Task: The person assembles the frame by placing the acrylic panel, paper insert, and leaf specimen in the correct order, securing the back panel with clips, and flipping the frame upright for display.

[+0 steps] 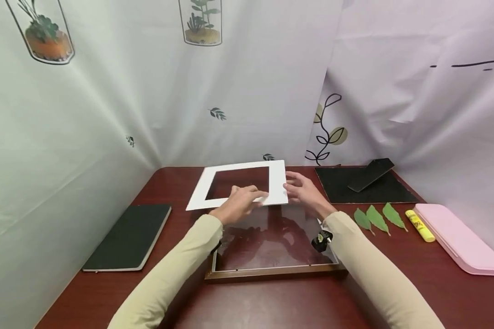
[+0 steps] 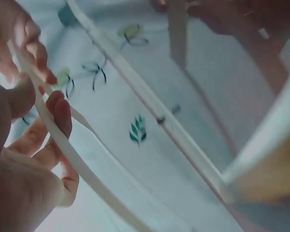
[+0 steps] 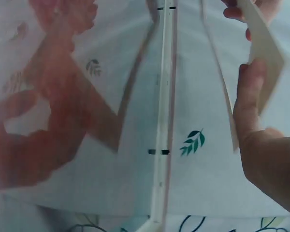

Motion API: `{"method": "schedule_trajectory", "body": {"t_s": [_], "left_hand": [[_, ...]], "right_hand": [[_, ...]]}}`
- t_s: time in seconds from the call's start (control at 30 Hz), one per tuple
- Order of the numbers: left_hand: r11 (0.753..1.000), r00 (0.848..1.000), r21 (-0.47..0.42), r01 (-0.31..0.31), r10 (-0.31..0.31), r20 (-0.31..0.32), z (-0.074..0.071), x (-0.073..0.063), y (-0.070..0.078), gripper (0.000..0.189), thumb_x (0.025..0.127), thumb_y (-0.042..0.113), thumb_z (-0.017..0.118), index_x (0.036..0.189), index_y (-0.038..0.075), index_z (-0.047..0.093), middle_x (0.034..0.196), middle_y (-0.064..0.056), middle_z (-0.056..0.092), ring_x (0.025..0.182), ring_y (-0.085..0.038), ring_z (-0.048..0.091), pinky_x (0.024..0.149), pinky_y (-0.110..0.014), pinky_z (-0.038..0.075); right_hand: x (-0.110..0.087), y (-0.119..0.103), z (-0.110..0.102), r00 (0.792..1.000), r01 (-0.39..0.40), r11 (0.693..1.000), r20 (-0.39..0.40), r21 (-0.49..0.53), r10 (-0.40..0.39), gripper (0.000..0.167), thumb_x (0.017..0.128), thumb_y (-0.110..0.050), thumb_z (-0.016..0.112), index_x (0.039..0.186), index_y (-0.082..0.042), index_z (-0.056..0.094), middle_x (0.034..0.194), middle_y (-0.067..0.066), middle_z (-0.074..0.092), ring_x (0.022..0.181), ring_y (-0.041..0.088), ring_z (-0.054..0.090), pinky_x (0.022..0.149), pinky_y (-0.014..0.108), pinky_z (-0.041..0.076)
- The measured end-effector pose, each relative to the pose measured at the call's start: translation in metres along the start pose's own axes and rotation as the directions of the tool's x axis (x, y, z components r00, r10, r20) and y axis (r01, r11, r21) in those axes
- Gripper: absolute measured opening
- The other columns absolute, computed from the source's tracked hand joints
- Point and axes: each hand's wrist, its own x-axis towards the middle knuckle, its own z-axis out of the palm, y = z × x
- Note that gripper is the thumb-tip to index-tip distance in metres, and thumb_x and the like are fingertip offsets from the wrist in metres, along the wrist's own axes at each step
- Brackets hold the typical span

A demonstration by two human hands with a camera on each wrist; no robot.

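Note:
A white picture mat (image 1: 277, 183) with a rectangular window is held tilted above the far part of a brown picture frame (image 1: 271, 274). My left hand (image 1: 240, 203) pinches its near edge, thumb on one side and fingers on the other, as the left wrist view shows. At the mat's right edge, my right hand (image 1: 308, 194) holds it, with the thumb (image 3: 253, 84) against the mat in the right wrist view. The frame lies flat on the table, and its glass (image 1: 267, 256) reflects both hands. The frame's far side is partly hidden by the mat and hands.
A black notebook (image 1: 129, 235) lies at the left. To the right are a black backing board (image 1: 329, 187) with its stand (image 1: 370, 176), several green leaves (image 1: 377, 220), a yellow glue stick (image 1: 420, 226) and a pink case (image 1: 463, 237). White printed curtains (image 1: 251, 91) hang behind.

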Motion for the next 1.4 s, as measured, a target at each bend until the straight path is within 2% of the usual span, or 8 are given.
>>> {"method": "schedule_trajectory", "body": {"t_s": [0.27,0.5,0.67,0.8,1.0,1.13,1.3,1.4], "left_hand": [[0.999,0.998,-0.001,-0.042,0.042,0.036,0.002,-0.012,0.032,0.039,0.102,0.030,0.058,0.140,0.022,0.059,0.120,-0.003,0.067,0.113,-0.019,0.059,0.094,-0.045,0.034],[0.993,0.991,-0.048,0.110,-0.113,-0.071,-0.023,-0.064,0.000,0.035,0.099,0.023,0.062,0.133,0.015,0.062,0.140,-0.018,0.053,0.130,-0.035,0.047,0.101,-0.055,0.035],[0.932,0.962,-0.268,0.246,-0.268,-0.050,-0.023,-0.103,-0.023,0.039,0.097,0.014,0.063,0.134,0.004,0.060,0.128,-0.020,0.059,0.114,-0.033,0.061,0.092,-0.046,0.051],[0.866,0.926,-0.351,0.355,-0.378,0.003,-0.016,-0.121,-0.021,0.040,0.096,0.013,0.063,0.134,0.002,0.059,0.124,-0.021,0.062,0.111,-0.034,0.066,0.091,-0.048,0.055],[0.794,0.863,-0.356,0.493,-0.498,0.084,-0.012,-0.129,-0.014,0.042,0.092,0.016,0.068,0.132,0.003,0.060,0.124,-0.020,0.062,0.108,-0.034,0.067,0.092,-0.049,0.054],[0.743,0.831,-0.377,0.553,-0.528,0.177,-0.014,-0.131,-0.014,0.047,0.090,0.016,0.072,0.134,0.004,0.059,0.124,-0.020,0.064,0.105,-0.030,0.069,0.084,-0.044,0.056],[0.746,0.824,-0.351,0.565,-0.531,0.197,-0.013,-0.130,-0.014,0.053,0.083,0.011,0.077,0.132,0.004,0.059,0.120,-0.019,0.065,0.096,-0.024,0.070,0.082,-0.042,0.056],[0.750,0.821,-0.335,0.571,-0.537,0.197,-0.013,-0.130,-0.014,0.054,0.082,0.010,0.078,0.132,0.004,0.060,0.118,-0.018,0.066,0.093,-0.022,0.070,0.080,-0.041,0.057]], "right_hand": [[-0.016,0.014,-0.016,1.000,0.009,0.993,-0.001,0.118,-0.009,0.065,0.100,0.000,0.053,0.159,-0.012,0.028,0.164,0.014,0.030,0.116,0.013,0.056,0.083,0.020,0.055],[-0.056,0.030,-0.061,0.998,0.053,0.994,0.018,0.096,-0.055,0.067,0.100,-0.003,0.054,0.160,-0.005,0.022,0.170,0.015,0.011,0.141,0.016,0.034,0.090,0.015,0.050],[-0.087,0.044,-0.085,0.998,0.042,0.997,0.051,0.059,-0.046,0.070,0.100,-0.010,0.057,0.160,-0.006,0.021,0.170,0.016,0.003,0.157,0.032,0.003,0.093,0.007,0.041],[-0.102,0.052,-0.081,0.995,0.033,0.997,0.094,0.065,-0.039,0.071,0.099,-0.010,0.060,0.159,-0.005,0.022,0.170,0.017,0.000,0.156,0.038,-0.009,0.094,0.005,0.040],[-0.110,0.057,-0.067,0.991,0.028,0.999,0.133,0.023,-0.031,0.072,0.097,-0.011,0.064,0.158,-0.002,0.026,0.169,0.018,0.008,0.156,0.038,-0.002,0.086,0.008,0.046],[-0.109,0.056,-0.061,0.988,0.080,0.989,0.141,-0.123,-0.063,0.070,0.095,-0.015,0.067,0.155,-0.003,0.033,0.166,0.021,0.019,0.155,0.046,0.002,0.102,0.023,0.045],[-0.103,0.054,-0.056,0.989,0.110,0.954,0.129,-0.278,-0.077,0.067,0.092,-0.017,0.071,0.151,-0.004,0.042,0.159,0.023,0.036,0.148,0.046,0.028,0.096,0.034,0.050],[-0.099,0.053,-0.053,0.989,0.142,0.893,0.108,-0.426,-0.106,0.064,0.089,-0.019,0.075,0.147,-0.005,0.050,0.108,0.022,0.064,0.104,0.029,0.063,0.074,0.020,0.046]]}}
